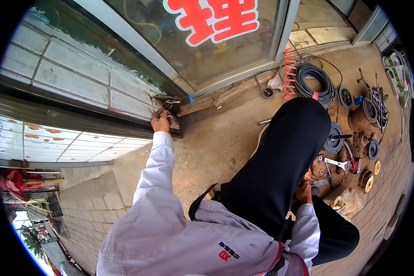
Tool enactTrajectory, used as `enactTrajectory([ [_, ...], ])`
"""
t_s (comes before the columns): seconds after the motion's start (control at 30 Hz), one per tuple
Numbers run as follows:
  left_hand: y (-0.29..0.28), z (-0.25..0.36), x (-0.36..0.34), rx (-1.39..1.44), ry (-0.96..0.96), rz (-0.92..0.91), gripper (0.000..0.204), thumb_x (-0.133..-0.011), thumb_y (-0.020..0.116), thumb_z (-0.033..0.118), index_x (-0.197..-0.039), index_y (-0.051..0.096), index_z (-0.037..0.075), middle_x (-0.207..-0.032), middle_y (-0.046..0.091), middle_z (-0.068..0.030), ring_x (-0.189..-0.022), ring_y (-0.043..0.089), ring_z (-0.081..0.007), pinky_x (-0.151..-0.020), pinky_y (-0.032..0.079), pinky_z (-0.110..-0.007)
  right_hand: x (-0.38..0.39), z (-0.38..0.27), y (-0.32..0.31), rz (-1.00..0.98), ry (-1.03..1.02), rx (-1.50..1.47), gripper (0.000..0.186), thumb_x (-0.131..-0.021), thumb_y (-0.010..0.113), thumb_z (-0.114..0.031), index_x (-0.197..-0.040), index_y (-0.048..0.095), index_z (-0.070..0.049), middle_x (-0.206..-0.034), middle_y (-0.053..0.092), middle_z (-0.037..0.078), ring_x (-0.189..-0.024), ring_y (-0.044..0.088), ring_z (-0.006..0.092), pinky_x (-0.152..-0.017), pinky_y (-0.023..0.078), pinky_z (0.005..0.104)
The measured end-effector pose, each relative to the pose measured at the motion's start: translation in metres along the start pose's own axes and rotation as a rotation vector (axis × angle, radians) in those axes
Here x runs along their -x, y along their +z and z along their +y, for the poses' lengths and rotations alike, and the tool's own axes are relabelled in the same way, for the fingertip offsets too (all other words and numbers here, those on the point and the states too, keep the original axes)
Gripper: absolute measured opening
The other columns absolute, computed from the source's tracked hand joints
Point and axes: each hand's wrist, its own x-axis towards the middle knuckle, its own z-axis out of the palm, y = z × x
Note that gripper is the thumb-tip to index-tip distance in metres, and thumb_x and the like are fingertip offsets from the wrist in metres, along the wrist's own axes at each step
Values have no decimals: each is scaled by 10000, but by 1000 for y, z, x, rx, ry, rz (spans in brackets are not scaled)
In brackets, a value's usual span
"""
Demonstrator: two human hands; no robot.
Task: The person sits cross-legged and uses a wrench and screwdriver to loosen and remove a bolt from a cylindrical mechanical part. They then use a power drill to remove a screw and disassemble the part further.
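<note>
My left hand [161, 120] reaches far forward in a pale grey sleeve to the foot of a tiled wall [73, 78]. Its fingers are closed on a small dark metal tool or fitting [172, 106] at the corner by the glass door [207, 41]. My right hand [304, 189] is low on the right, mostly hidden behind my black-trousered knee [285, 152]. It rests near metal parts on the ground; whether it holds anything is hidden.
On the ground to the right lie a coiled black cable [313, 83], a red spiral hose [288, 69], a silver wrench [336, 163], round metal discs [334, 136] and a rusty motor-like part [361, 117]. A wooden strip [202, 105] lies along the door sill.
</note>
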Motion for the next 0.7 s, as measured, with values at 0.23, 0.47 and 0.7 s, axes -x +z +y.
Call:
enactTrajectory([
  [0.23, 23, -8, -50, 74, -13, 71, 406, -990, 558, 40, -1389, 505, 86, -826, 669, -60, -567, 586, -136, -459, 459, -295, 2, 0, -7, -73, 31, -156, 394, -864, 589, 76, -1254, 620, 24, -1220, 693, 108, -1103, 651, 199, -940, 512, 324],
  [0.47, 32, -23, -88, 59, 15, 153, 335, -971, 577, 40, -1304, 568, 69, -846, 683, -68, -561, 603, -147, -445, 463, -311, 4, 3, -3, -95, 111, -234, 500, -818, 578, 133, -1308, 579, 31, -1300, 647, 112, -1157, 621, 217, -988, 490, 337],
  [0.7, 43, -23, -85, 137, 13, 186, 247, -948, 653, 79, -1191, 611, 68, -828, 685, -64, -545, 606, -159, -426, 452, -297, 7, 1, -3, -87, 133, -249, 511, -805, 590, 165, -1294, 578, 21, -1262, 660, 100, -1141, 618, 195, -948, 502, 318],
])
